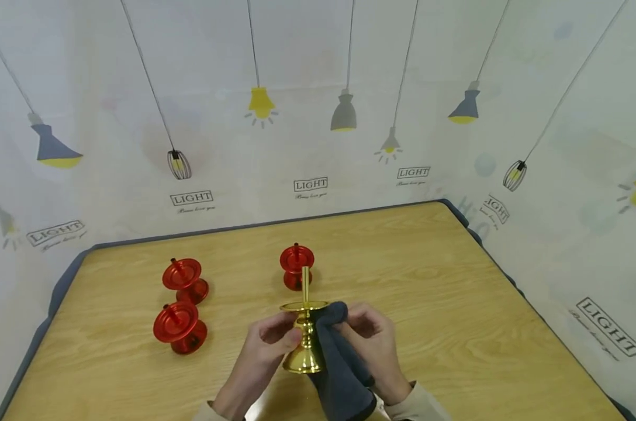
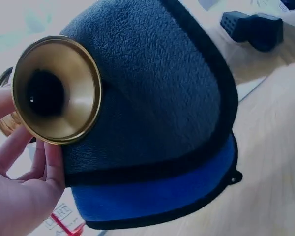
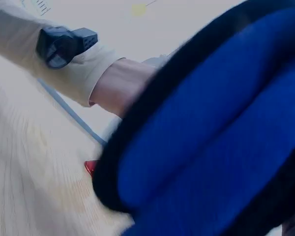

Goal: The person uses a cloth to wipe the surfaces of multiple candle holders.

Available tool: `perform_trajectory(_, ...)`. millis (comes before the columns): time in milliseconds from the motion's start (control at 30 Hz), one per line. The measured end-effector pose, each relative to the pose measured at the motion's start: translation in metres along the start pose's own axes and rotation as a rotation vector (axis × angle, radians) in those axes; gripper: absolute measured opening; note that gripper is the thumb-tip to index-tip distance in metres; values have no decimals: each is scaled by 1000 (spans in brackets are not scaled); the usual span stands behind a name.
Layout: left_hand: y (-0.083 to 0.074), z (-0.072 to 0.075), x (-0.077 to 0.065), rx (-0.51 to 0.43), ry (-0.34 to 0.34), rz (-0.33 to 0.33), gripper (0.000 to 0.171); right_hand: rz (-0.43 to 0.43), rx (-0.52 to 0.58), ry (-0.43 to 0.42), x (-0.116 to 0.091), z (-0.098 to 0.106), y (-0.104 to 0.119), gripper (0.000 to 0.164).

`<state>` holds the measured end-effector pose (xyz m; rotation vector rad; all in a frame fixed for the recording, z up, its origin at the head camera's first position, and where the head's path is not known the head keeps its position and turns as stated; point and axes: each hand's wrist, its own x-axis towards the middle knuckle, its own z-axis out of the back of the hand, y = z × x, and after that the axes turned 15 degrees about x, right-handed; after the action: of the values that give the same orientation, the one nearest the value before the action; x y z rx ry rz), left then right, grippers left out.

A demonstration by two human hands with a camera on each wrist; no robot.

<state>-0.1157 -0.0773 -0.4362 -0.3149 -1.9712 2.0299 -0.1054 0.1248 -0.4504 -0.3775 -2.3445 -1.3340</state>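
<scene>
A shiny gold candle holder (image 1: 304, 358), with a thin upright tube, a round dish and a flared foot, stands upright above the table's near side. My left hand (image 1: 262, 349) grips its stem, thumb in front. From below, the left wrist view shows the hollow foot (image 2: 78, 105) of the holder. My right hand (image 1: 377, 346) pinches a dark grey cloth (image 1: 341, 374) against the holder's right side. The cloth hangs down in folds; its bright blue side (image 3: 191, 142) fills much of the right wrist view and hides most of that hand.
Two red candle holders (image 1: 180, 327) (image 1: 186, 280) stand at the left of the wooden table (image 1: 455, 304). Another red candle holder (image 1: 296, 263) is just behind the gold one. A pale wall (image 1: 218, 134) with printed lamps encloses the back and sides.
</scene>
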Motion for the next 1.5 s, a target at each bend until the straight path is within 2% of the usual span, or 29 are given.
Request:
perform_trajectory(67, -1, -3, -2, 17, -54, -3, 38, 1, 6, -11, -1, -1, -1, 28)
perform_trajectory(200, -7, -14, -4, 160, -234, -11, 34, 72, -50, -6, -4, -2, -5, 16)
perform_trajectory(267, -8, -18, -4, 223, -282, -36, 35, 110, -97, 8, -4, -2, -5, 13)
perform_trajectory(333, -7, -20, -4, 257, -297, -48, 35, 132, -115, 27, -4, -2, -6, 14)
perform_trajectory(400, -6, -19, -2, 265, -287, -43, 35, 141, -104, 48, -3, -2, -5, 16)
perform_trajectory(467, -5, -16, -1, 224, -251, -27, 32, 125, -72, 54, -2, -1, -4, 20)
perform_trajectory(600, -3, -7, -1, 12, -69, 1, 36, 38, -15, 38, 2, 0, 1, 30)
perform_trajectory(667, -4, -5, -2, -49, -26, 9, 40, 10, -10, 29, 5, 0, 2, 30)
perform_trajectory(733, -8, -6, -2, -34, -62, -7, 41, 11, -16, 23, 6, -1, 2, 25)
perform_trajectory(900, -14, -17, 0, 198, -243, -92, 35, 115, -84, 13, 5, -3, 0, 13)
perform_trajectory(967, -13, -21, 0, 251, -273, -110, 32, 148, -109, 26, 4, -3, -1, 13)
perform_trajectory(1033, -11, -22, 0, 264, -289, -110, 33, 156, -116, 39, 3, -3, -2, 15)
perform_trajectory(1133, -9, -17, 0, 222, -267, -72, 33, 121, -91, 49, 2, -2, -2, 17)
perform_trajectory(1267, -9, -3, 0, 56, -86, -2, 45, 19, -44, 40, 4, 1, -1, 27)
perform_trajectory(1333, -10, 0, -2, 9, -40, 23, 51, -44, -17, 27, 5, 1, 0, 31)
perform_trajectory(1400, -11, 0, -2, 26, -54, 8, 49, -77, 0, 8, 6, 0, -1, 32)
perform_trajectory(1500, -14, -6, -3, 149, -160, -60, 34, -45, -13, -27, 6, -3, -2, 28)
